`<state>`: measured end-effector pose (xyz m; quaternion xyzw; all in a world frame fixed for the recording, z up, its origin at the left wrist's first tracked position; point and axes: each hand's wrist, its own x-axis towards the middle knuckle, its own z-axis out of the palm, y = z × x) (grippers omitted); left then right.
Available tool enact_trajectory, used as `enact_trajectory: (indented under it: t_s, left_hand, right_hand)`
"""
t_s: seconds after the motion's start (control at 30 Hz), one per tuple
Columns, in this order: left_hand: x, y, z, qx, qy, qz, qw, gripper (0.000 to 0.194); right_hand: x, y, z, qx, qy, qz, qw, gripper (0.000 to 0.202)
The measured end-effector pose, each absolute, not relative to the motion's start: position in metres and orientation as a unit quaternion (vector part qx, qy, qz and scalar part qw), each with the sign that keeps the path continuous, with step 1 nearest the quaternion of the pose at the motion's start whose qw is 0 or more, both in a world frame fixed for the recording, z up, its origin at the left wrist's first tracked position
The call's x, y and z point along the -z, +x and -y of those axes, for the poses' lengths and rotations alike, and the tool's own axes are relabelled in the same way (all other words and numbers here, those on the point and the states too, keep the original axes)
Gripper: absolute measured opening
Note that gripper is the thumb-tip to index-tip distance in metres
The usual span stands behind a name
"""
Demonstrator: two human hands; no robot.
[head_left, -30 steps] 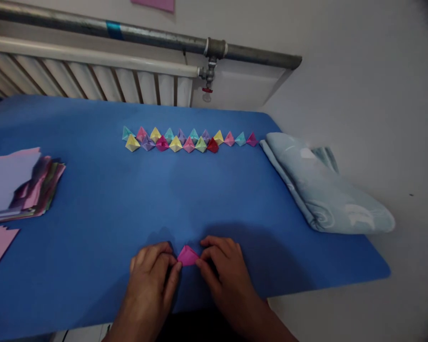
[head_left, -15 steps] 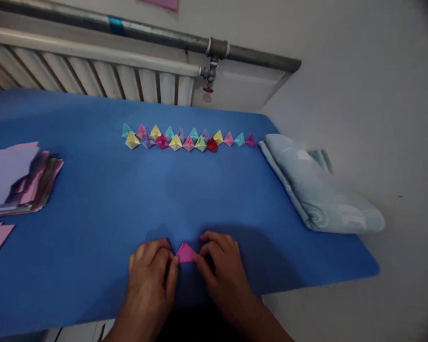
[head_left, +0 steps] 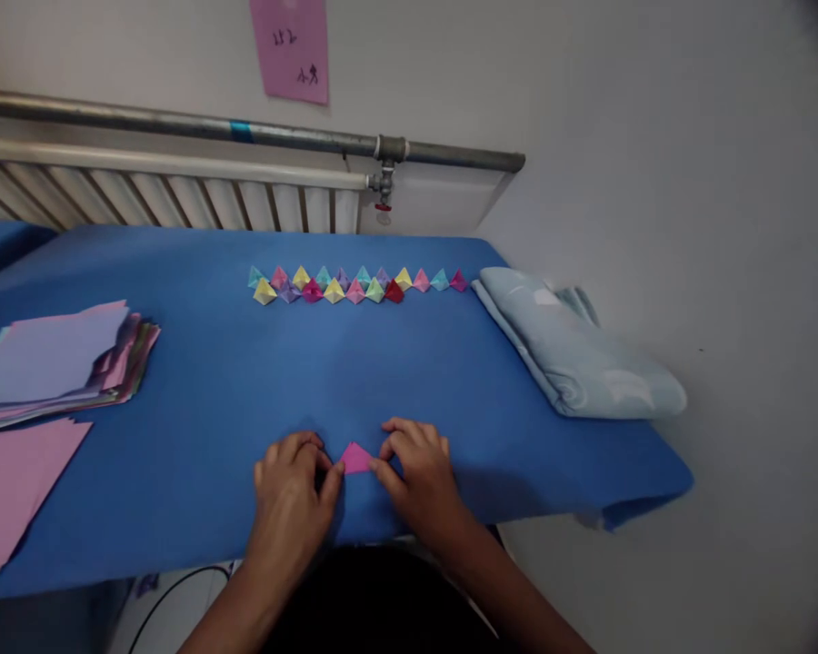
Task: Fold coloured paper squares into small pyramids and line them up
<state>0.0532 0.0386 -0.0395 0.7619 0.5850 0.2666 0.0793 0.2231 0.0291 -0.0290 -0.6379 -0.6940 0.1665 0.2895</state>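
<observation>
A small folded piece of bright pink paper [head_left: 356, 459] lies at the front of the blue table, its point facing away from me. My left hand [head_left: 293, 490] pinches its left corner, the thumb showing on the paper and the other fingers curled. On the other side, the right corner is held between the thumb and fingers of my right hand [head_left: 423, 477]. Farther back stand two rows of small folded paper pieces [head_left: 334, 291] in yellow, purple, pink, blue, green and red; the back row reaches farther right.
A stack of coloured paper [head_left: 61, 359] lies at the left, with pink sheets [head_left: 20, 490] in front of it. At the right edge rests a folded light-blue blanket [head_left: 573, 354]. Behind the blue table [head_left: 232, 400] are a radiator [head_left: 197, 204] and a metal pipe [head_left: 314, 138].
The view has tilted up and shifted, so more of the wall, with a pink note, shows. Both hands keep hold of the folded pink paper, with little visible movement.
</observation>
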Motion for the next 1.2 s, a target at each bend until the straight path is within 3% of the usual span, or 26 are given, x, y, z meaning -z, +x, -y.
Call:
enact_trajectory:
  t_s: [0.5,0.8,0.9,1.07,1.2]
  left_hand:
    - [0.025,0.041,-0.052,-0.123,0.761,-0.610,0.185,0.017]
    - [0.027,0.039,-0.049,-0.149,0.773,-0.596,0.157,0.013]
    - [0.035,0.042,-0.045,-0.178,0.805,-0.554,0.115,0.018]
    - [0.051,0.045,-0.032,-0.240,0.889,-0.387,-0.055,0.030]
    - [0.053,0.047,-0.021,-0.209,0.889,-0.391,-0.118,0.036]
  right_hand:
    - [0.021,0.224,-0.028,-0.189,-0.658,0.685,0.249,0.010]
    - [0.029,0.226,-0.027,-0.150,-0.643,0.706,0.256,0.016]
    - [0.034,0.227,-0.025,-0.137,-0.620,0.727,0.259,0.023]
    - [0.039,0.228,-0.023,-0.107,-0.605,0.743,0.264,0.021]
    - [0.043,0.227,-0.012,-0.066,-0.589,0.767,0.247,0.029]
